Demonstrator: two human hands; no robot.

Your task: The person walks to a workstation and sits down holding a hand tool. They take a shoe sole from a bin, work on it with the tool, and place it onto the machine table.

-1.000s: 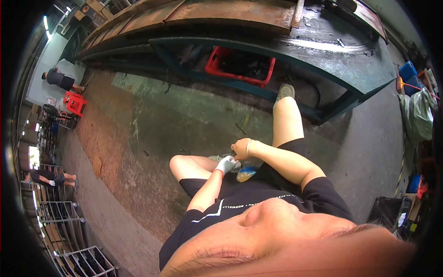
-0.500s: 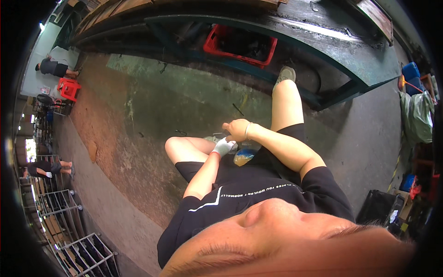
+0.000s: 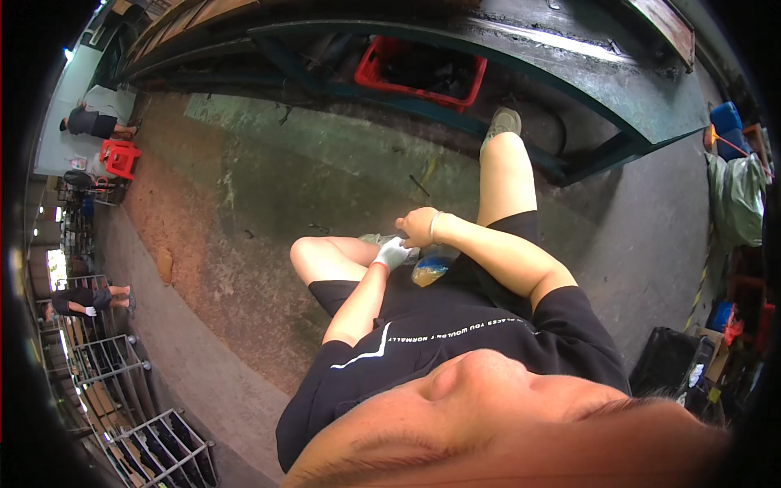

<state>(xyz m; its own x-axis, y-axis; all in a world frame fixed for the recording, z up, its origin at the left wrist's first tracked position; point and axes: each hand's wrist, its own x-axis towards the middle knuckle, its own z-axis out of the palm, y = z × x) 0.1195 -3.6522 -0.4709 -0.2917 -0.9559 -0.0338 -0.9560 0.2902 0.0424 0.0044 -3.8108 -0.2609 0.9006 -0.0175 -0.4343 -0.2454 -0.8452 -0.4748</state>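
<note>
My left hand (image 3: 393,253) wears a white knitted glove and is held low in front of my lap. Over its fingertips sits my bare right hand (image 3: 418,227), with a bracelet (image 3: 436,226) round the wrist. The two hands touch. The right fingers look curled and pressed together, and whatever they pinch is hidden or too small to name. The right hand partly covers the left fingers, so their pose is unclear. Just beside the hands, nearer my body, is a clear bag-like thing (image 3: 429,270) with blue and yellowish parts.
Ahead stands a dark green metal workbench (image 3: 602,106), with a red crate (image 3: 419,96) of dark pieces under it. Small dark scraps (image 3: 317,228) lie on the floor. Far left are two people, a red stool (image 3: 120,159) and metal racks (image 3: 163,447). Sacks (image 3: 736,199) stand at right.
The whole view has shifted slightly. My hands stay together in nearly the same place, the right one a touch higher in the picture.
</note>
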